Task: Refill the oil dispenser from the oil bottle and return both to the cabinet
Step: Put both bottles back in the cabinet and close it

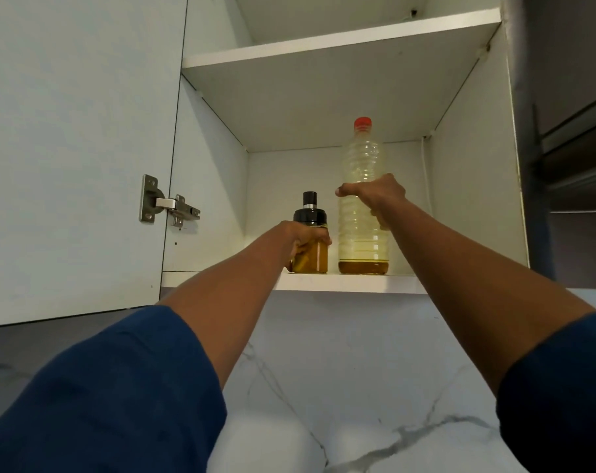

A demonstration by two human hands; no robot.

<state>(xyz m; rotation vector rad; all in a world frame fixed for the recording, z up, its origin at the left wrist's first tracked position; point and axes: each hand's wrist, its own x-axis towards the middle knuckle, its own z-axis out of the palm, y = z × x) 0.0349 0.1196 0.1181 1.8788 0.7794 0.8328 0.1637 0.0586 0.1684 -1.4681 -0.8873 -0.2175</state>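
Observation:
Both arms reach up into an open white wall cabinet. A small glass oil dispenser with a black pump top holds amber oil and stands on the bottom shelf. My left hand grips it around the middle. To its right stands a tall clear plastic oil bottle with a red cap and a shallow layer of oil at the bottom. My right hand grips this bottle at mid height. Both containers are upright near the shelf's front edge.
The cabinet door hangs open to the left, with a metal hinge on its inner face. An upper shelf sits above. Below is a white marble-patterned wall. Dark panels stand at the right edge.

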